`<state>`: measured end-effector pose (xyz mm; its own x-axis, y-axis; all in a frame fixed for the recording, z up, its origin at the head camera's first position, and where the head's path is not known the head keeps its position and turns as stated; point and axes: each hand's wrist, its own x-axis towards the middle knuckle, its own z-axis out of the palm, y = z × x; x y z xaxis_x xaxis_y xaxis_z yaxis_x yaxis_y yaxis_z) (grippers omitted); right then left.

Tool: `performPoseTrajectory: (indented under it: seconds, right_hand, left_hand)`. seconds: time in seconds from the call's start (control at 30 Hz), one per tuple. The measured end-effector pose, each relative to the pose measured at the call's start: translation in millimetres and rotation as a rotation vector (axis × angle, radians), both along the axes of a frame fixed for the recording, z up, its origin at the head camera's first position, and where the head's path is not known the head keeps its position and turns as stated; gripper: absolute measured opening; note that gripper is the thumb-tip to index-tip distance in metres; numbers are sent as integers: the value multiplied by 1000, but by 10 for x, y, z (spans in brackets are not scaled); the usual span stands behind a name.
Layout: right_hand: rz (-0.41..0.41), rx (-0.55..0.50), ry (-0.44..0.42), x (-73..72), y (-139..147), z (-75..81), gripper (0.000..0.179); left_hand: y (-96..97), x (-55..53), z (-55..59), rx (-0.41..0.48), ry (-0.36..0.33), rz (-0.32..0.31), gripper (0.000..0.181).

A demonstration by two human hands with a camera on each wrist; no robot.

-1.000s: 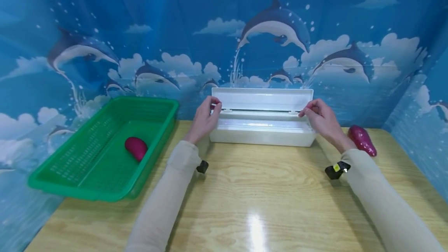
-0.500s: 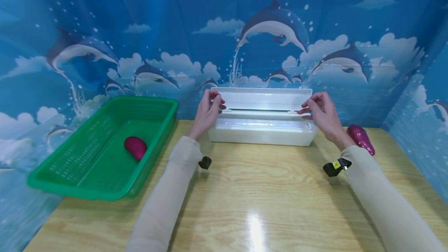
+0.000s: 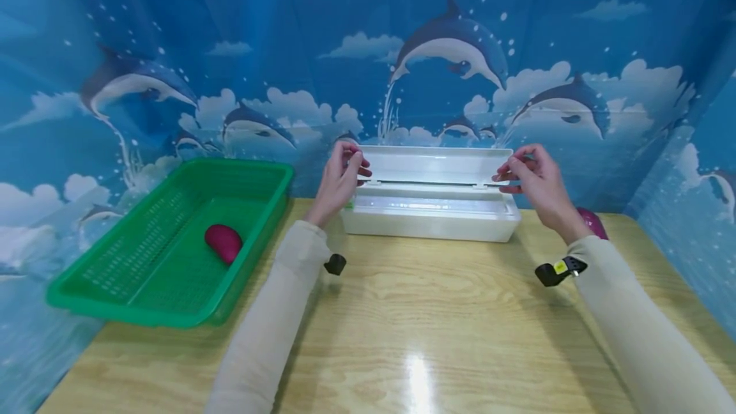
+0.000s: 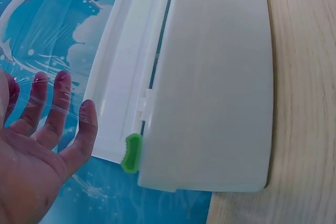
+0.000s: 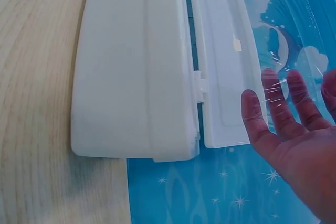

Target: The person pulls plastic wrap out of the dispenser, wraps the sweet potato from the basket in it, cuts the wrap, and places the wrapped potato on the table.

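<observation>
A white cling film dispenser (image 3: 431,225) stands at the back of the table with its lid (image 3: 437,166) raised. My left hand (image 3: 338,181) is at its left end and my right hand (image 3: 542,187) at its right end, both above the box. Clear cling film (image 4: 37,65) crosses the left fingers in the left wrist view; film also lies over the right fingers (image 5: 255,114). Each hand appears to pinch the film between thumb and forefinger, while the other fingers spread against it. A green slider (image 4: 132,153) sits at the box's left end.
On the left is a green plastic basket (image 3: 276,222) holding a purple-red, sweet-potato-shaped piece (image 3: 223,243). A similar shiny piece (image 3: 593,222) lies behind the right wrist, partly hidden. A dolphin-print sheet (image 3: 322,30) hangs close behind the dispenser.
Both hands have risen slightly from the dispenser, the right one also shifting rightward. Their fingers have spread from a tighter pinch. The right forearm now covers more of the shiny piece.
</observation>
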<state>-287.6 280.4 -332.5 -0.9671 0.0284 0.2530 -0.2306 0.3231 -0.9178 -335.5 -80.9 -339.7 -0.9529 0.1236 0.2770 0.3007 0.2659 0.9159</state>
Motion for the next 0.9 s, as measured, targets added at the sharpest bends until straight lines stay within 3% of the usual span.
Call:
performPoseTrajectory:
  seconds: [0.2, 0.6, 0.9]
  right_hand:
    - [35, -13, -31, 34, 13, 79, 14]
    - [140, -291, -119, 70, 13, 216, 15]
    - [144, -346, -136, 84, 3, 306, 17]
  left_hand:
    - [-24, 41, 41, 10, 22, -30, 32]
    - [-57, 56, 109, 41, 54, -59, 31]
    - [-77, 80, 214, -2, 42, -50, 28]
